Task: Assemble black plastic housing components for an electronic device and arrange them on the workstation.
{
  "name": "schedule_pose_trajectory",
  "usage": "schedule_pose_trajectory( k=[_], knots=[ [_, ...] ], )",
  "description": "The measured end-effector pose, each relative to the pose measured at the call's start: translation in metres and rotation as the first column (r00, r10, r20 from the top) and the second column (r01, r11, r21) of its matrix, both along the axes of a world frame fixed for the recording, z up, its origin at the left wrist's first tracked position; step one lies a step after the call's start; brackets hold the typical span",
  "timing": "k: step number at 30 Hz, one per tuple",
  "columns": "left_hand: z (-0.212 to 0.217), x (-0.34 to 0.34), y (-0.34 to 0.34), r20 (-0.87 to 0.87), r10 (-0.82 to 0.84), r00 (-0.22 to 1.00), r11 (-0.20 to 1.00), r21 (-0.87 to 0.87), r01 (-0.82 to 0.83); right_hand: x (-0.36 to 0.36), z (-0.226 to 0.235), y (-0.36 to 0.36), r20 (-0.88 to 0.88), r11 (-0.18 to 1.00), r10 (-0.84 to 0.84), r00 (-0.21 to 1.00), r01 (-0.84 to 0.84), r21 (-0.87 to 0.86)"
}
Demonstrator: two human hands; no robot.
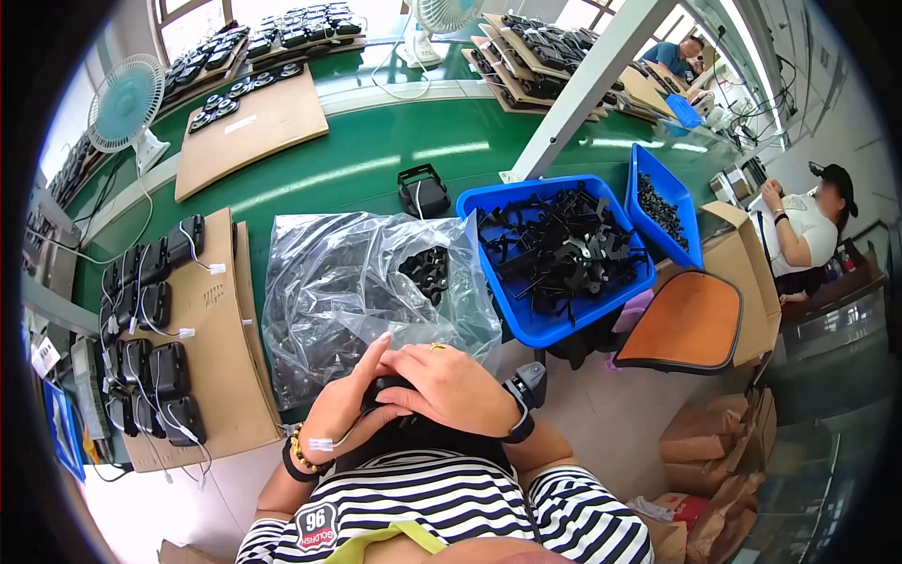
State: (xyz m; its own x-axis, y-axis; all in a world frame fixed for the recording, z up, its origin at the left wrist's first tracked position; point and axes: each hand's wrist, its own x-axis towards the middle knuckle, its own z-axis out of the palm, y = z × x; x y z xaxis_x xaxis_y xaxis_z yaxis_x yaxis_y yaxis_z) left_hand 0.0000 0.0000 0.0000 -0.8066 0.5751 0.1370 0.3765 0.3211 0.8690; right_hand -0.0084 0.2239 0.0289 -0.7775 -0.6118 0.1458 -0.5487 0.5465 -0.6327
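In front of my chest, both hands close around a black plastic housing (388, 385), mostly covered by my fingers. My left hand (349, 399) grips its left side, and a thin cable ending in a white plug (321, 445) hangs over that wrist. From the right, my right hand (456, 387) wraps over the top of the housing, thumb pressed against it. Just beyond the hands lies a clear plastic bag (329, 273) with black parts (427, 273) showing at its opening. Past it stands another black housing (425, 195) with a frame-like bracket and a white cable.
Left, a cardboard sheet (221, 348) carries several black housings (169, 371) with cables. A blue bin (526, 329) of black brackets (573, 244) and a smaller blue bin (691, 246) of small black parts stand right, near an orange-brown stool seat (686, 320). A metal post (592, 89) rises behind.
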Motion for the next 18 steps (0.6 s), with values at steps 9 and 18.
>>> schedule_pose_trajectory(
  k=[9,18],
  knots=[
    [0.009,0.004,0.003,-0.064,0.005,0.998,1.0,0.008,-0.005,0.0,0.012,0.0,0.049,0.998,0.028,0.998,-0.025,-0.061],
    [0.01,0.007,0.007,-0.06,0.029,0.998,0.999,-0.014,-0.029,0.002,0.01,-0.003,0.004,1.0,0.018,1.0,-0.018,-0.007]
  ],
)
